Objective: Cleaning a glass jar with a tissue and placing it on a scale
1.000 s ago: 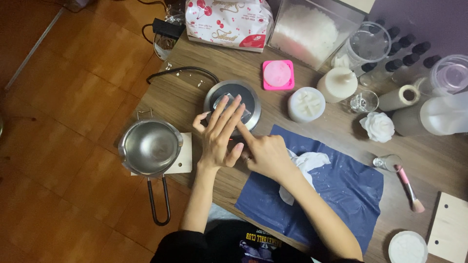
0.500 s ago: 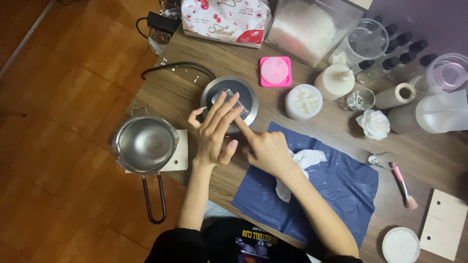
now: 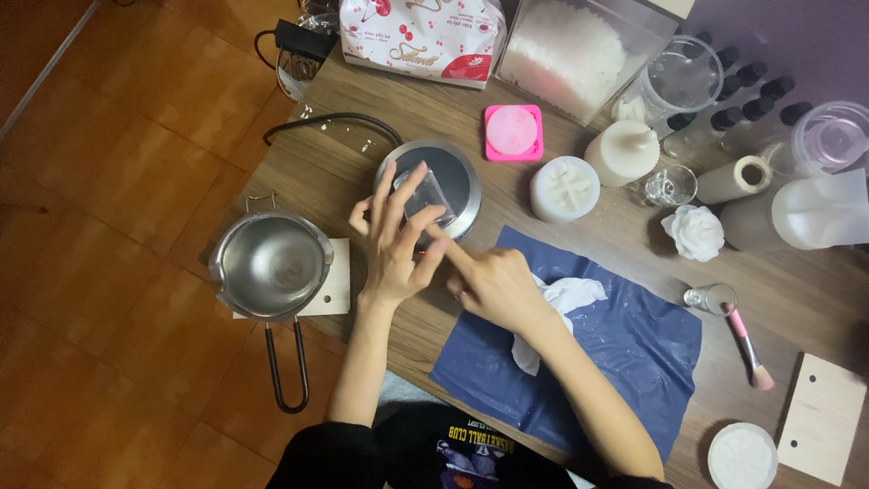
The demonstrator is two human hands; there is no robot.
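Dim warm indoor light; soft shadows; mild glare on steel; slight edge distortion

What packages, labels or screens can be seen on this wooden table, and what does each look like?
Soft white tissue pack with red cherry print: far edge of the table, rectangular, lettering on its front.
Clear plastic box of white flakes: right of the tissue pack, unlabelled.
Round silver digital scale: under the left hand; its screen is hidden by the fingers.
Black shirt with printed lettering: bottom edge.
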